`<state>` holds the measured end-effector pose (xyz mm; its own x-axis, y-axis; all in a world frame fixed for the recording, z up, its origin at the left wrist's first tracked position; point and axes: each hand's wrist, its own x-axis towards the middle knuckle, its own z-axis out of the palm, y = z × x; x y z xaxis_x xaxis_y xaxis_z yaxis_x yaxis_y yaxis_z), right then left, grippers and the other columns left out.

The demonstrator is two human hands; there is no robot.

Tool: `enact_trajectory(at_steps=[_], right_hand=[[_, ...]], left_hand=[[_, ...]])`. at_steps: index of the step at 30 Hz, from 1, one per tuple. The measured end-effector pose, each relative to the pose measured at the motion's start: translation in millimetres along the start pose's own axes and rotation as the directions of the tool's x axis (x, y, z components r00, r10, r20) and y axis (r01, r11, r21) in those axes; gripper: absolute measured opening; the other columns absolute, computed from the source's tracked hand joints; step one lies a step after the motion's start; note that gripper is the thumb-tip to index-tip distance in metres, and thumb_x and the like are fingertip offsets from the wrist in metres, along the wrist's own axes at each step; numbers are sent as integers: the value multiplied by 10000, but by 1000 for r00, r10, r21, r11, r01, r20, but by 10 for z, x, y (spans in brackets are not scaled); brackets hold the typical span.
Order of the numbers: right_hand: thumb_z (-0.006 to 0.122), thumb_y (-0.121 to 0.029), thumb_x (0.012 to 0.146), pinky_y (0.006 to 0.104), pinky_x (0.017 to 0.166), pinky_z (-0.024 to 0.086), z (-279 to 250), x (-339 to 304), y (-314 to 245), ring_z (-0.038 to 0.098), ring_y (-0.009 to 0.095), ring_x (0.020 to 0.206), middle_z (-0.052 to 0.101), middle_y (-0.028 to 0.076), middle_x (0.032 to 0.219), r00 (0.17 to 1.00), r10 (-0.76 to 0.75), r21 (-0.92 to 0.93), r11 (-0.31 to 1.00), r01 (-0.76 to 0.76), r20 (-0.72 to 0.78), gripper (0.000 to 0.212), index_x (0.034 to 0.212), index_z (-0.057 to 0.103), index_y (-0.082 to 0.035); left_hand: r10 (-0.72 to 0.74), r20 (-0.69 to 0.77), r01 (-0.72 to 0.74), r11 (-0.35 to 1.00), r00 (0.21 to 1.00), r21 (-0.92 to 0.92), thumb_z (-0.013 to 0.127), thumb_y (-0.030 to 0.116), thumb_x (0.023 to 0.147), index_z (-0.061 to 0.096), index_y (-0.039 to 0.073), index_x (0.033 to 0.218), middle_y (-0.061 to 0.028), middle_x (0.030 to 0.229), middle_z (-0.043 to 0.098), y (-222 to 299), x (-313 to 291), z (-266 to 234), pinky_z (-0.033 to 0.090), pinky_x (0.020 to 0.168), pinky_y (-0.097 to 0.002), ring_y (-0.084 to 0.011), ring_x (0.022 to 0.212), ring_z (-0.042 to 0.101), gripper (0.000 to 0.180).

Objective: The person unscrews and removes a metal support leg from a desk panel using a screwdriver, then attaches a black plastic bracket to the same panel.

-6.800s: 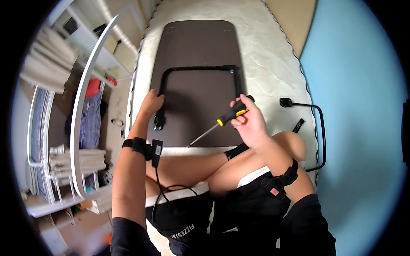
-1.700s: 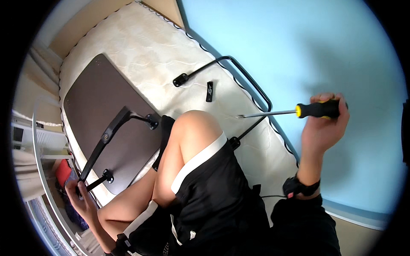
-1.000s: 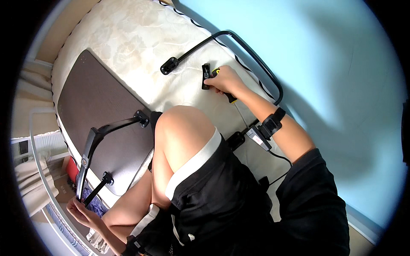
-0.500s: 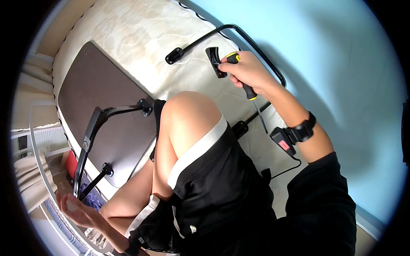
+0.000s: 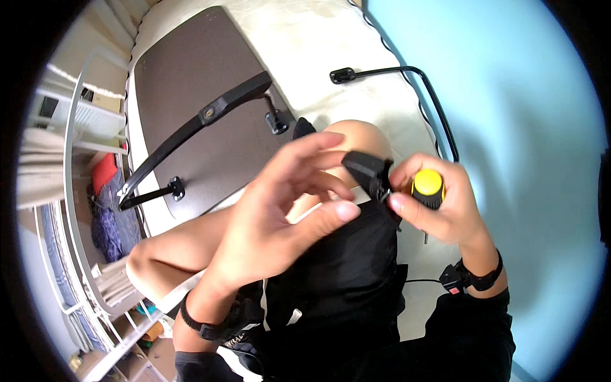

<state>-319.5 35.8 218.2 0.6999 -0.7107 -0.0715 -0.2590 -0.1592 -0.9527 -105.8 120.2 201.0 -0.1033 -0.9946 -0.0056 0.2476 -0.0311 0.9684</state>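
Note:
My right hand [image 5: 449,207] grips a screwdriver [image 5: 428,183] with a black handle and a yellow end; a bit of its shaft shows below the hand. Between thumb and forefinger the same hand pinches a small black plastic piece [image 5: 367,172], tilted over my lap. Close to that piece on its left is my left hand [image 5: 273,210], fingers apart and curved, holding nothing. To the far left lies a dark brown board [image 5: 197,57] with a black folding leg frame [image 5: 210,113] standing on it, fixed by small screwed brackets.
A bent black metal tube leg [image 5: 433,95] lies on the pale bedding [image 5: 305,38] beside the light blue wall [image 5: 509,159]. On the left runs a white bed rail [image 5: 69,159], with folded cloth and shelves beyond it. My bent knees rise between the board and my hands.
My left hand has come up from the lower left to beside the black piece. My right hand has drawn down toward my lap, carrying piece and screwdriver. The view has shifted.

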Motion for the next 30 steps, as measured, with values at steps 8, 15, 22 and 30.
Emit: enact_trajectory(at_steps=[8,15,22,30], right_hand=[[673,-112,817,205,637,454,283,-18,-133,588,72,690,648,32,781,985,144,116,981,-154,90,149,911,607,-19],[547,-47,840,163,369,350,472,70,-210,473,54,436,640,189,895,988,92,455,880,-139,122,285,1099,498,62],[549,-35,841,164,370,356,617,125,-193,486,60,446,637,184,914,997,-33,493,870,-3,64,311,1134,498,56],[571,-51,850,175,359,351,589,126,-176,489,73,431,639,187,888,995,66,536,839,-96,74,253,1076,515,47]], left_hand=[[-62,-81,56,996,995,-72,614,40,859,499,-23,1217,-100,1054,607,-204,-255,-123,493,779,-261,-132,891,591,381],[87,-223,-152,943,971,-295,553,118,919,511,-39,1198,-112,937,647,-211,-272,-334,493,745,-258,-150,804,617,323],[108,-277,-197,928,955,-317,511,141,943,482,-17,1237,-111,937,635,-178,-335,-429,490,760,-270,-163,827,615,335],[206,-258,-271,931,944,-245,538,95,920,481,-25,1234,-118,981,622,-212,-337,-470,501,772,-289,-168,845,613,341]])
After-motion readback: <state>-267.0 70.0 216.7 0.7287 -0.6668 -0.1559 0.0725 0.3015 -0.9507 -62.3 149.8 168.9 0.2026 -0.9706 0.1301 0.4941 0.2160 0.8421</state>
